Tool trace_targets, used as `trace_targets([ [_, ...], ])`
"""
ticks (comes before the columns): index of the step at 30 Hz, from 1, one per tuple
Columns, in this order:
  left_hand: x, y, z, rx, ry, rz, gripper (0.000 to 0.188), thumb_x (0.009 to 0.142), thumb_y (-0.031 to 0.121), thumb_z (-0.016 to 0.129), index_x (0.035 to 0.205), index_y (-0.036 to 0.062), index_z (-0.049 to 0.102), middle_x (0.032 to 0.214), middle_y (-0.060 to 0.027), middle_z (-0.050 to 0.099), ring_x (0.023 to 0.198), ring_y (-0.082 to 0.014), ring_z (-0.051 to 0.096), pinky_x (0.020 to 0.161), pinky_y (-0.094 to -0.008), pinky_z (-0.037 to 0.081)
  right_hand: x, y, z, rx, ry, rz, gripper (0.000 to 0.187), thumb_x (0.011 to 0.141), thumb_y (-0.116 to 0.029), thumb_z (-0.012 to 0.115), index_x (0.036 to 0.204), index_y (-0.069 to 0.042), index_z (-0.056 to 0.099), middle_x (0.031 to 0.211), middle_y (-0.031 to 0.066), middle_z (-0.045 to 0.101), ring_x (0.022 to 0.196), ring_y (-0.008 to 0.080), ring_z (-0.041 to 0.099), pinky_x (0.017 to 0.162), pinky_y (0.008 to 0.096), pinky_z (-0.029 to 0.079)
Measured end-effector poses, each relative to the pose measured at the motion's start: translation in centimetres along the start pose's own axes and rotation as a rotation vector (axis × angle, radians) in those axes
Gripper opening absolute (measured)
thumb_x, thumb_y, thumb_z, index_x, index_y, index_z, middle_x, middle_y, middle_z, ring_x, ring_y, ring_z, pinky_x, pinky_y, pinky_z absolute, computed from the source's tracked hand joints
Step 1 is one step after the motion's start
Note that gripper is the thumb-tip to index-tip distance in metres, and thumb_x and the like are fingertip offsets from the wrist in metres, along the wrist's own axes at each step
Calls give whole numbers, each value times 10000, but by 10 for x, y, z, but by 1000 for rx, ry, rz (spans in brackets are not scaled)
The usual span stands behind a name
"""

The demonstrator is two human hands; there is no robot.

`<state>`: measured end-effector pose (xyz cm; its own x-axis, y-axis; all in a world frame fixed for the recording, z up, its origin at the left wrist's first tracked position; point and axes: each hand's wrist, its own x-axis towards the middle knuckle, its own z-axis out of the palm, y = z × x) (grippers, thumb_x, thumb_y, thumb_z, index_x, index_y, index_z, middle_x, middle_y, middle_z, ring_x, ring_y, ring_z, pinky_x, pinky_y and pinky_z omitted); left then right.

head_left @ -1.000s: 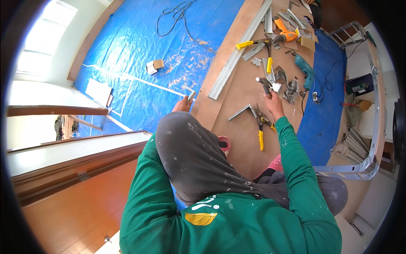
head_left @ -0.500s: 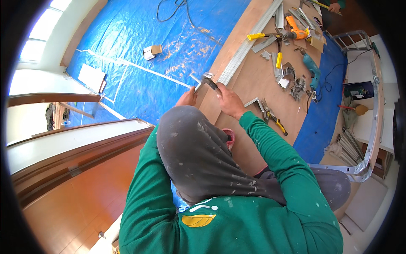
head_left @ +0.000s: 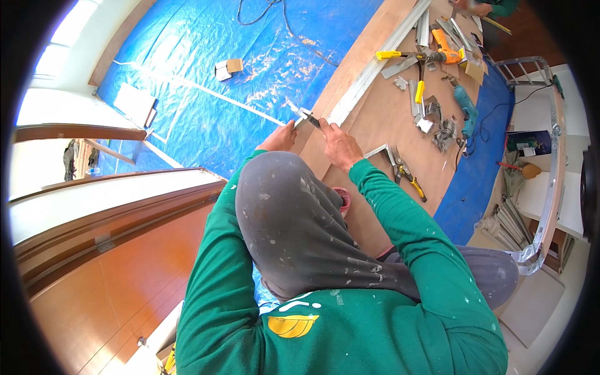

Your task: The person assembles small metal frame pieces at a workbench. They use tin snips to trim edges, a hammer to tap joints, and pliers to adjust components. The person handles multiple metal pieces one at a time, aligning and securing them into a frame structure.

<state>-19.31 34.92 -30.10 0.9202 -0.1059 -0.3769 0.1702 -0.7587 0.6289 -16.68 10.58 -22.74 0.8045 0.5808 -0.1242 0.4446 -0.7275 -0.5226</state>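
Observation:
Beyond my raised knee, my right hand [head_left: 342,149] is closed round the dark handle of a hammer [head_left: 314,120]. The hammer's shiny head points left, towards my left hand. My left hand [head_left: 279,138] is closed on a light metal strip [head_left: 298,123], just below the hammer head. Whether the head touches the strip, I cannot make out. My knee hides part of the left hand's wrist. To the right of my right hand, yellow-handled snips [head_left: 410,178] lie beside a bent metal profile [head_left: 377,151] on the plywood board [head_left: 369,215].
Long metal profiles [head_left: 375,67] run along the board. Farther right lie an orange drill [head_left: 442,45], a teal power tool [head_left: 464,106], a yellow-handled tool [head_left: 420,87] and metal scraps. A blue sheet [head_left: 206,37] with a small box [head_left: 228,69] covers the floor. Another person's hand [head_left: 478,7] shows at top right.
The hammer head has tipped down and left, closer to the strip in my left hand. Both hands keep their grip. The whole view has shifted slightly.

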Motion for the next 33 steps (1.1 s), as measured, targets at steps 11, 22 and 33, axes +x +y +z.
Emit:
trace_targets([
  [11,-3,-4,-1,0,15,7,318,1071,240,502,1210,-45,502,1057,-365,661,1055,-556,618,886,-608,470,-1,-26,-29,148,233,-175,522,1046,-151,488,1562,-110,423,1149,190,637,938,457,675,772,556,570],
  [22,0,3,-4,7,-25,-10,309,1070,247,508,1164,-48,513,1049,-353,662,1045,-554,616,881,-608,467,-2,-9,-19,88,-66,96,562,989,-97,499,1548,-116,447,1217,227,646,1060,463,662,896,556,545],
  [33,-20,40,-75,-574,-157,-119,368,1113,417,514,1189,62,575,837,-48,675,574,-117,586,503,-305,478,-18,37,-41,742,270,200,395,983,-156,642,1350,-15,603,919,176,711,872,341,711,768,455,543],
])
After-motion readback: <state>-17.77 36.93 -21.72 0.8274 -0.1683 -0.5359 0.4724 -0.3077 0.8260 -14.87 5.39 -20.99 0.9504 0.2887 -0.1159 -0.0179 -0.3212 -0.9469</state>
